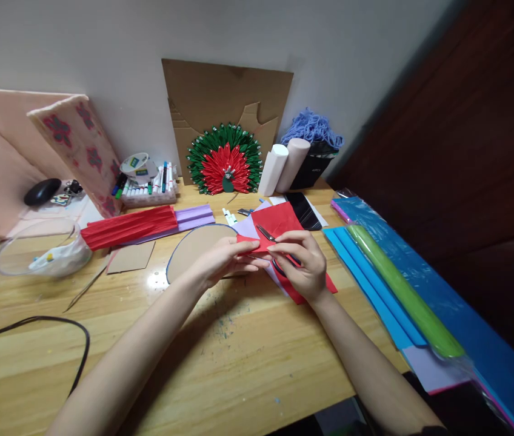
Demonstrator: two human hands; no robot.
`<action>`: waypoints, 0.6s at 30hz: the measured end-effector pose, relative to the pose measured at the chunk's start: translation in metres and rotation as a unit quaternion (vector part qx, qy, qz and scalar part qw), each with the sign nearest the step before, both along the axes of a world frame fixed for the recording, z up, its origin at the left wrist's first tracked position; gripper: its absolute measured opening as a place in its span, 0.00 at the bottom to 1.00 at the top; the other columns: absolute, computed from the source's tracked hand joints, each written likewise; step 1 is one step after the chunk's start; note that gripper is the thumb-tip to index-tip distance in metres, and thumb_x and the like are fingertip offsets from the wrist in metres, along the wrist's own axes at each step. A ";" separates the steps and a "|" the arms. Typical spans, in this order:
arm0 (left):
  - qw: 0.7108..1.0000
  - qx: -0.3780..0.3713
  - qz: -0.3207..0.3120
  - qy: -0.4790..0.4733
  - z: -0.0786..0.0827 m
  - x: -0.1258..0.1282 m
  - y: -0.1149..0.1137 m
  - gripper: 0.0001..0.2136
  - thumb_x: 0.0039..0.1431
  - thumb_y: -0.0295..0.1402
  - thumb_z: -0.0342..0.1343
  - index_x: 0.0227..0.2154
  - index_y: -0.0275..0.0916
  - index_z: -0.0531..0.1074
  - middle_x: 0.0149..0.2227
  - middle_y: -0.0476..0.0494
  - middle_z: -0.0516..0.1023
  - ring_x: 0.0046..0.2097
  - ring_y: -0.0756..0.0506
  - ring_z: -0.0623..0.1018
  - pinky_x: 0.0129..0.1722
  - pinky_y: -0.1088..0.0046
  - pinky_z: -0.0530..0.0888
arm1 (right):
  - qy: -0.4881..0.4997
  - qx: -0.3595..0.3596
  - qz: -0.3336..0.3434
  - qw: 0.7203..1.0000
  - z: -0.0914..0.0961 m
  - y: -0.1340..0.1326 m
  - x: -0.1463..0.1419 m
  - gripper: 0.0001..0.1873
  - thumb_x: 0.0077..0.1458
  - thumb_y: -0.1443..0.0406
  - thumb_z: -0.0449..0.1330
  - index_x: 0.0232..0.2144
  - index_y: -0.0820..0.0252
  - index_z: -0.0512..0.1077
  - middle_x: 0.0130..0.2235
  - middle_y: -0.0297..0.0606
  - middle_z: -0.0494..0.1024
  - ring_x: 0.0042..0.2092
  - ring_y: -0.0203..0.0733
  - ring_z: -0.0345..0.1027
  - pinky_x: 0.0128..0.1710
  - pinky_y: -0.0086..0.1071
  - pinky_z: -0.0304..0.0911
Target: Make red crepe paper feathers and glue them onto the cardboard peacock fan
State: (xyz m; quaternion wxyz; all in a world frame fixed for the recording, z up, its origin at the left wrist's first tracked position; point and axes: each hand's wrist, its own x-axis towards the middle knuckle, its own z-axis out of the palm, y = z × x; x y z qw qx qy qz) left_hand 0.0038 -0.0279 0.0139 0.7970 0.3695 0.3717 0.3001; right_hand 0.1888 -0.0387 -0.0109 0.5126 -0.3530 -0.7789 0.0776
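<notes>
Left hand (225, 257) grip pinches red paper (280, 219). Right hand (306, 266) grip closed round scissors (266, 234), over counter (239, 363). Marker box (148, 192) labels unreadable.

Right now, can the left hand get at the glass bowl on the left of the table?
Probably yes. Only flat cardboard and bare table lie between the left hand and the bowl, nothing tall. But the hand is holding the red paper, so it would have to let go first.
</notes>
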 end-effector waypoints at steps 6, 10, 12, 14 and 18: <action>0.991 0.117 0.025 0.054 -0.001 -0.001 0.002 0.12 0.50 0.36 0.59 0.35 0.31 0.75 0.32 0.39 0.79 0.34 0.49 0.76 0.35 0.76 0.70 | 0.022 -0.117 0.002 0.993 0.005 0.004 -0.003 0.03 0.51 0.68 0.60 0.31 0.55 0.73 0.38 0.38 0.68 0.41 0.41 0.67 0.41 0.36 0.65; 0.978 0.175 0.044 0.103 0.000 0.002 0.002 0.11 0.50 0.36 0.58 0.29 0.30 0.75 0.29 0.42 0.78 0.30 0.51 0.74 0.34 0.75 0.68 | 0.062 -0.214 0.000 0.975 0.001 0.007 -0.004 0.02 0.51 0.65 0.60 0.30 0.57 0.72 0.40 0.38 0.67 0.38 0.38 0.67 0.35 0.32 0.65; 0.977 0.176 0.043 0.110 -0.001 0.003 0.002 0.12 0.50 0.37 0.58 0.28 0.30 0.75 0.27 0.43 0.77 0.30 0.51 0.73 0.34 0.75 0.68 | 0.086 -0.248 0.003 0.965 -0.003 0.008 -0.005 0.03 0.51 0.63 0.60 0.29 0.57 0.72 0.40 0.38 0.67 0.38 0.38 0.67 0.35 0.31 0.65; 0.978 0.171 0.039 0.116 -0.001 0.004 0.002 0.12 0.51 0.37 0.57 0.28 0.30 0.75 0.28 0.43 0.77 0.31 0.50 0.73 0.35 0.75 0.68 | 0.116 -0.275 0.013 0.954 -0.006 0.010 -0.005 0.05 0.51 0.62 0.60 0.29 0.57 0.71 0.39 0.38 0.69 0.39 0.39 0.67 0.37 0.31 0.64; 0.981 0.156 0.025 0.108 -0.002 0.005 0.001 0.13 0.53 0.38 0.55 0.31 0.31 0.75 0.32 0.41 0.78 0.34 0.49 0.75 0.38 0.73 0.69 | 0.175 -0.346 0.047 0.920 -0.009 0.011 -0.006 0.07 0.50 0.61 0.60 0.29 0.58 0.68 0.32 0.34 0.71 0.34 0.37 0.68 0.36 0.31 0.64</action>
